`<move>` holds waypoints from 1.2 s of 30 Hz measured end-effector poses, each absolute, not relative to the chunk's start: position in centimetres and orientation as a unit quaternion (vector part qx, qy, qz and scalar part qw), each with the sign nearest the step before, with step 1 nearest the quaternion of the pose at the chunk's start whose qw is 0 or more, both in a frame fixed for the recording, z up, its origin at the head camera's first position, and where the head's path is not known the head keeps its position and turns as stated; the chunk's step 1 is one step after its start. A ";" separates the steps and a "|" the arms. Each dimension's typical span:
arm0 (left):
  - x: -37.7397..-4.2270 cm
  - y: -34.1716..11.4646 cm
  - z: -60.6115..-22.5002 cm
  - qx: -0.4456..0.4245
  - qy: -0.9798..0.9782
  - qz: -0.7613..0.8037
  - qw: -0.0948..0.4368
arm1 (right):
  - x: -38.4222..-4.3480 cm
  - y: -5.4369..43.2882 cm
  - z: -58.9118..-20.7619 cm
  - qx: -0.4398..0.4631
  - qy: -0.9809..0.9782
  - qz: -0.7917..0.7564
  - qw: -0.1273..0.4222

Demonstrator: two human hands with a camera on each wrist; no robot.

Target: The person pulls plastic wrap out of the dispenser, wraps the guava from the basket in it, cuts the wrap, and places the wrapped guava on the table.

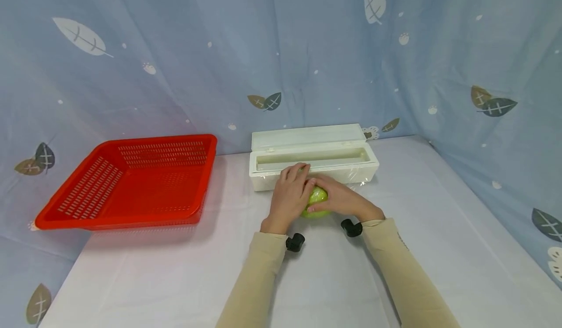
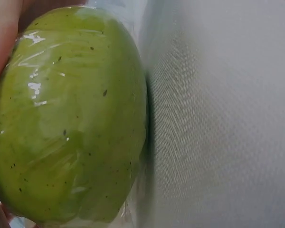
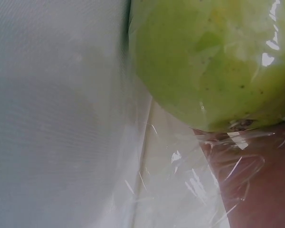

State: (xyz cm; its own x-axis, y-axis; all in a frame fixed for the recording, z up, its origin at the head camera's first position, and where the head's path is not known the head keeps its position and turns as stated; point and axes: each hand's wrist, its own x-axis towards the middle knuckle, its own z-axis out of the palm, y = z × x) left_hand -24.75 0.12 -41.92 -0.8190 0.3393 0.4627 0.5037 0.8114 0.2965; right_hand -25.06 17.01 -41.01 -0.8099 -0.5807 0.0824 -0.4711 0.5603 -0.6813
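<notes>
A green fruit (image 1: 318,197), speckled with small dark dots, rests on the white tablecloth with clear cling film stretched over its skin. My left hand (image 1: 289,195) grips its left side, and my right hand (image 1: 344,199) curls round the right side with thumb and fingers. In the left wrist view the wrapped fruit (image 2: 71,118) fills the left half, fingers at its edge. The right wrist view has the fruit (image 3: 218,61) at the upper right, loose film (image 3: 194,185) trailing below it. Just behind my hands stands a white cling film box (image 1: 313,157), its lid raised.
A red plastic basket (image 1: 153,181) with slotted sides sits to the left. White cloth (image 1: 189,279) covers the table, and a blue leaf-patterned curtain (image 1: 307,50) hangs along the back and sides. Black wrist devices (image 1: 295,242) are near both cuffs.
</notes>
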 end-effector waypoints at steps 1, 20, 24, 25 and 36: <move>-24.7 0.2 -41.9 -0.223 -0.932 -0.206 0.198 | -25.0 17.0 -41.0 -0.300 0.879 -0.363 0.077; -24.3 0.6 -41.7 -0.181 -0.943 -0.217 0.175 | -25.2 17.0 -41.3 -0.301 0.871 -0.381 0.069; -24.3 0.7 -41.7 -0.178 -0.942 -0.221 0.181 | -25.1 17.0 -41.2 -0.301 0.872 -0.380 0.070; -24.3 0.7 -41.7 -0.177 -0.942 -0.221 0.180 | -25.1 17.0 -41.2 -0.302 0.872 -0.380 0.069; -24.1 0.8 -41.6 -0.158 -0.947 -0.214 0.180 | -25.1 17.0 -41.1 -0.314 0.869 -0.377 0.060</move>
State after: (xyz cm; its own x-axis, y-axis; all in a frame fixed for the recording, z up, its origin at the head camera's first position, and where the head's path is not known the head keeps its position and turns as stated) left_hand -24.10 0.79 -41.65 -0.8851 0.2225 0.4088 0.3765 0.8586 0.3479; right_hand -25.13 17.01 -41.13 -0.7963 -0.5902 0.1327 -0.5001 0.5190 -0.6932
